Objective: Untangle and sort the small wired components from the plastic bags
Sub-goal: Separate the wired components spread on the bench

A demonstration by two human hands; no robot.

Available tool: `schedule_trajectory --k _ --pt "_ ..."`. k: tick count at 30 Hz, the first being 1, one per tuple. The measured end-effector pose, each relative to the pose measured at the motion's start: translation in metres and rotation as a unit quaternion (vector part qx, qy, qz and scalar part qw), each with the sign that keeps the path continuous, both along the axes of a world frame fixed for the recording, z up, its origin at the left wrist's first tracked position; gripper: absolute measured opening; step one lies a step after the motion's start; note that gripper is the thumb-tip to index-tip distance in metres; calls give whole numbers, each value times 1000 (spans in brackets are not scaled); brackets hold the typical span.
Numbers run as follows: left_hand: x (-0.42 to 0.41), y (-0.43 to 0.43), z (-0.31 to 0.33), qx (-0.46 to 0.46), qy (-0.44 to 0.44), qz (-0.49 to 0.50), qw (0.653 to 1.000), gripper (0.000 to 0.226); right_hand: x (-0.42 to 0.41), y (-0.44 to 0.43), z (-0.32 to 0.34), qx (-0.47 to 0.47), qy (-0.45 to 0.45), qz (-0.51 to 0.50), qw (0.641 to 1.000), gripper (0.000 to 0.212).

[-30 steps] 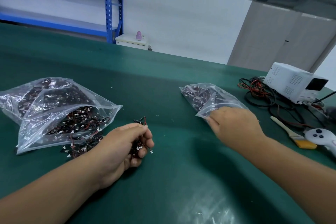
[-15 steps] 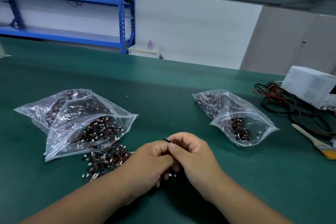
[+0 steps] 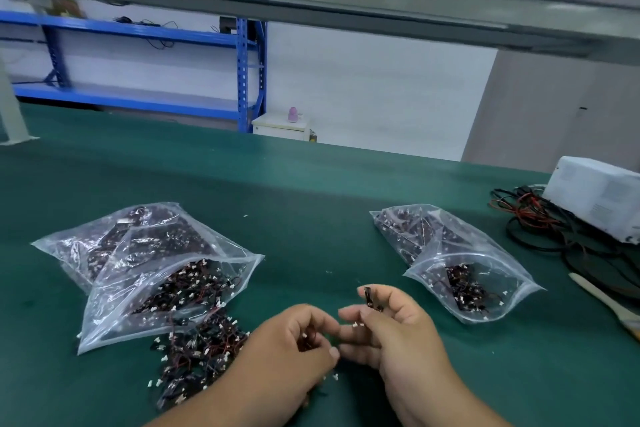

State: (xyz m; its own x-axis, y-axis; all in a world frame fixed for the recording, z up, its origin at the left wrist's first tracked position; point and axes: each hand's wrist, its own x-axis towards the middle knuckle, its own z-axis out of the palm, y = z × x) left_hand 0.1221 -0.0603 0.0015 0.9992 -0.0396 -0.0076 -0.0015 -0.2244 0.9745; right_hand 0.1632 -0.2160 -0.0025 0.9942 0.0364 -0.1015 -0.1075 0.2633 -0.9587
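Over mat [image 3: 311, 218] | left hand [image 3: 291, 354] grips bunch [image 3: 308, 340] | right hand [image 3: 394, 333] pinches component [image 3: 370, 296]

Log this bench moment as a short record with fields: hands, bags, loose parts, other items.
Left hand: grips a clump of wired components
Right hand: pinches a single component
Left bags: two, overlapping, both holding components
Right bag: one, partly filled
Loose pile: tangled, lying at the front left bag's mouth
Other: brush, cable coil and white box, far right
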Motion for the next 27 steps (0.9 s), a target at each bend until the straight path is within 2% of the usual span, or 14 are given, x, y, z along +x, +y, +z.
schedule_trajectory --k 4,9,12,15,19,23,27 --pt "-3 -2 -2 69 -40 7 997 24 5 -6 2 39 30 24 999 40" --pt "-2 -4 -6 54 -56 22 997 42 5 -10 8 73 53 60 994 32" --pt "0 -5 -9 32 -72 49 996 51 2 -10 9 17 25 82 996 29" --pt "0 -6 -7 -12 -88 78 993 47 -3 -7 8 -66 -31 111 991 27" --pt "2 -6 -6 -64 -88 87 990 42 -10 -3 10 -194 -137 177 955 9" --pt "4 -6 -9 -73 -84 96 989 41 -8 0 8 -241 -128 163 948 27" --pt "5 -6 -9 -55 -91 99 989 51 -1 -1 5 -252 -122 155 948 14"
